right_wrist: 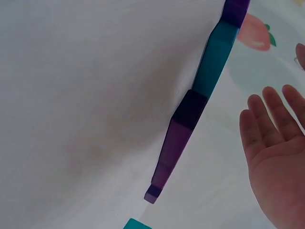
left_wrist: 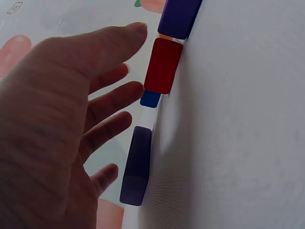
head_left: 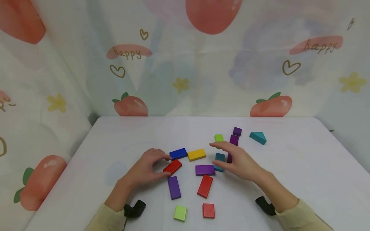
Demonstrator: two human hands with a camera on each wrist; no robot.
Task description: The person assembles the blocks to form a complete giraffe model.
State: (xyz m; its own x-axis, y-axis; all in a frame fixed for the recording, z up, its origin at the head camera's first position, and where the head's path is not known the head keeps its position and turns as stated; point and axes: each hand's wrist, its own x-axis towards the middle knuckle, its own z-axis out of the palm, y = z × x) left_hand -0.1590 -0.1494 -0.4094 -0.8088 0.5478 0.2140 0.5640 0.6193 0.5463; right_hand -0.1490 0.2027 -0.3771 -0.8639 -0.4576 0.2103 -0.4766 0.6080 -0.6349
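My left hand (head_left: 148, 166) is around a red block (head_left: 172, 167) lying flat. Its thumb and a fingertip are close to the block's ends; in the left wrist view the thumb stands apart from it. A blue block (head_left: 178, 153) and a purple block (head_left: 174, 187) lie beside the red one. One dark block (left_wrist: 136, 166) shows beneath the fingers in the left wrist view. Spread and holding nothing, my right hand (head_left: 240, 162) hovers by a teal block (head_left: 220, 157) and a purple block (head_left: 234, 140), partly hiding both. The right wrist view shows its fingers (right_wrist: 274, 117) straight.
Between the hands lie a yellow block (head_left: 197, 155), a purple block (head_left: 205, 170) and a red block (head_left: 205, 186). Nearer are green (head_left: 180, 213) and red (head_left: 208, 210) squares. Farther back are a green block (head_left: 219, 137), a purple cube (head_left: 237, 131) and a teal triangle (head_left: 258, 137).
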